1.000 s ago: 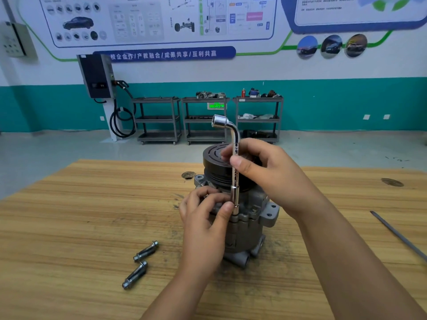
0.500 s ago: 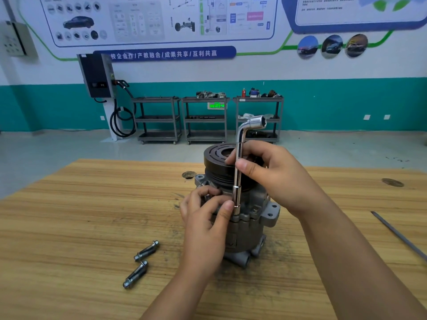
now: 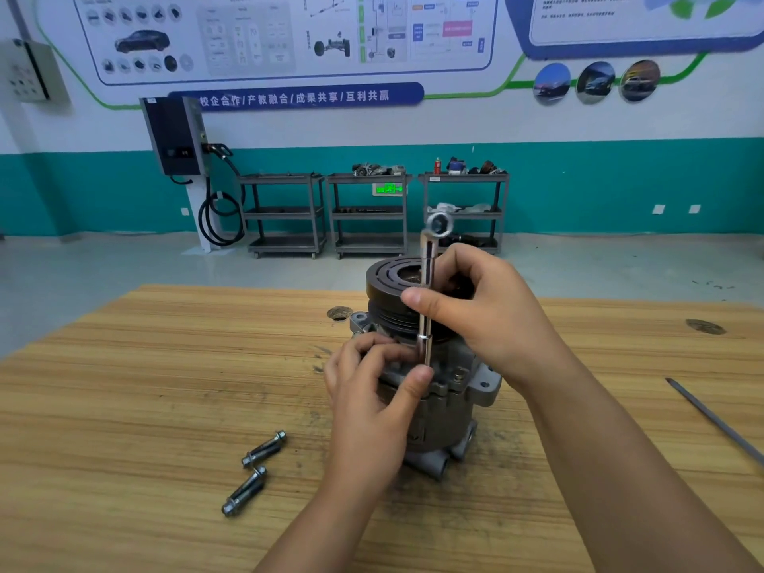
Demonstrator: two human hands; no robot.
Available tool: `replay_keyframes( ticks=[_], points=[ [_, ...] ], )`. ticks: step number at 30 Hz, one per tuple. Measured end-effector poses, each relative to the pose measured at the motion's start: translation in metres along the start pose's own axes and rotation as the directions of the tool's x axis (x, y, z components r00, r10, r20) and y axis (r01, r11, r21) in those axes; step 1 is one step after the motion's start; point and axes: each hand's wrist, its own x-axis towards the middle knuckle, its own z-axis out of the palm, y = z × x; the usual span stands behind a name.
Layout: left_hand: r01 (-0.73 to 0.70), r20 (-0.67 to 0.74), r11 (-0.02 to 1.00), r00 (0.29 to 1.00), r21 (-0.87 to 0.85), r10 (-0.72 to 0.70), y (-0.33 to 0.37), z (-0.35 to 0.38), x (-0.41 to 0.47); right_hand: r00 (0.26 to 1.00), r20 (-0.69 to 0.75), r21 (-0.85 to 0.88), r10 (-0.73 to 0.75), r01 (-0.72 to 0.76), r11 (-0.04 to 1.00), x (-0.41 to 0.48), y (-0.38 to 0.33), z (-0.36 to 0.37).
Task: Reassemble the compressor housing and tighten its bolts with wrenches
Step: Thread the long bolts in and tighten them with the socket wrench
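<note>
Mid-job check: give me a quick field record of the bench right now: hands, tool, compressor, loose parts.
compressor: compressor stands on the wooden table, pulley end up
tool: L-shaped socket wrench upright, lower end at the housing flange
right hand: right hand grips the wrench shaft
left hand: left hand pinches the wrench's lower end
loose parts: far bolt and near bolt lie left of the compressor
other: thin metal rod at right

Reaching in from the lower edge with two bare forearms, converging at centre. Pinching the upright shaft of an L-shaped socket wrench (image 3: 426, 258) midway with the right hand (image 3: 488, 320), thumb against curled fingers. Gripping that shaft's foot with the left hand (image 3: 372, 407), lower and nearer, thumb raised, fingertips curled.
</note>
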Motion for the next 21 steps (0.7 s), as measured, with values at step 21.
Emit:
replay_keyframes(
  ticks=[21],
  points=[
    [0.029,0.009,1.0,1.0,-0.001,-0.029,0.003,0.0,-0.001,0.993,0.114,0.007,0.008,-0.009,1.0,-0.001,-0.004,-0.007]
  ],
)
